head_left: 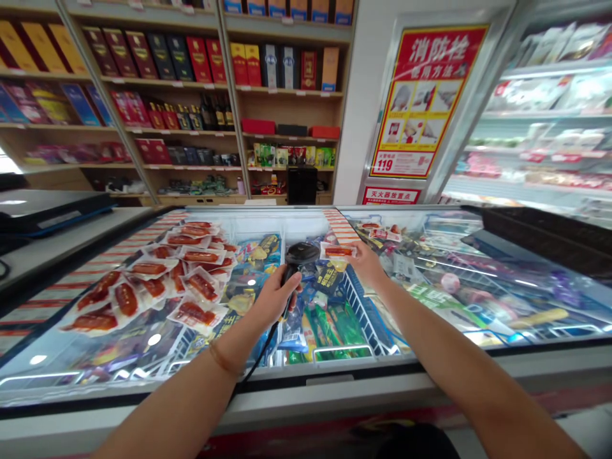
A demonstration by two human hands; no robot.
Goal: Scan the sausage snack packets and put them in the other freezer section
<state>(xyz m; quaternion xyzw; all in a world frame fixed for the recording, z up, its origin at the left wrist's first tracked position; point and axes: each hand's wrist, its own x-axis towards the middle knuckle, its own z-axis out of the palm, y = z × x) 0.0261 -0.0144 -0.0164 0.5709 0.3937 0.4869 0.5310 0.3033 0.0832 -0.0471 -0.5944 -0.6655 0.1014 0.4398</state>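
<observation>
My left hand is wrapped round the handle of a black barcode scanner, whose cord runs down past my wrist. At the right of the scanner's head, my right hand pinches one end of a clear vacuum pack of sausage. Both hands are above the glass top of a chest freezer. A heap of similar sausage packs lies on the glass to the left. Two or so more sausage packs rest on the glass beyond my right hand.
Under the glass, wire baskets hold frozen goods in bright wrappers. A dark device stands on the left counter. A long dark object lies at the freezer's right. Shelves of boxes and a red-and-yellow poster stand behind.
</observation>
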